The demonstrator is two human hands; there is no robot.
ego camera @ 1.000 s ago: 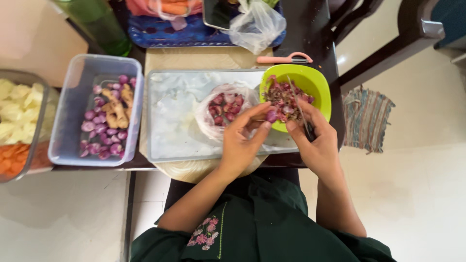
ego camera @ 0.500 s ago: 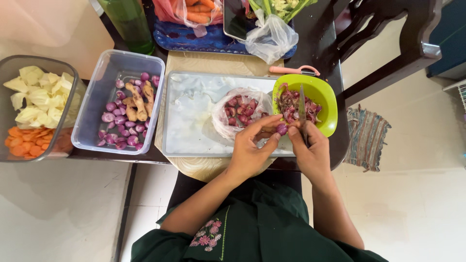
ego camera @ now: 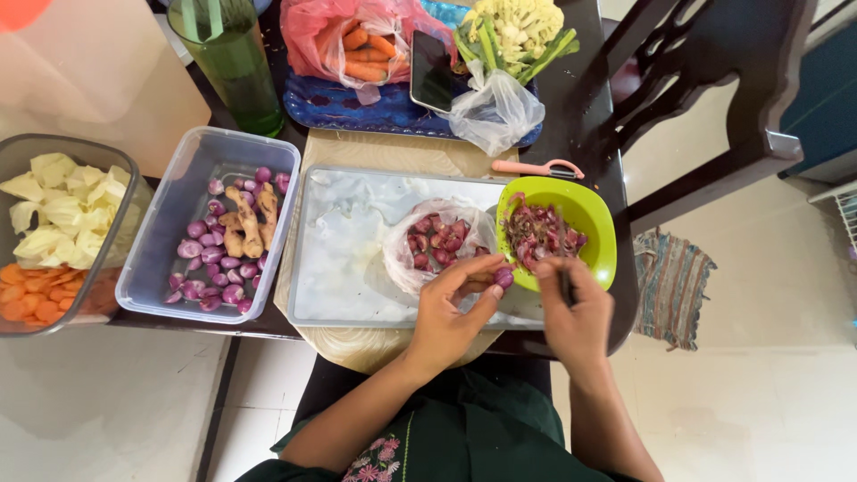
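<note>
A dark table carries everything. On it, nearest the person, lies a round mat, and a metal tray sits on the mat. Left of the tray stands a clear tub with peeled shallots and ginger inside. Further left, a dark-rimmed container holds cabbage and carrot slices and overhangs the table's edge. At the back lies a blue tray and, left of it, stands a green tumbler. A pink peeler lies between the blue tray and a green bowl, which rests at the metal tray's right end.
</note>
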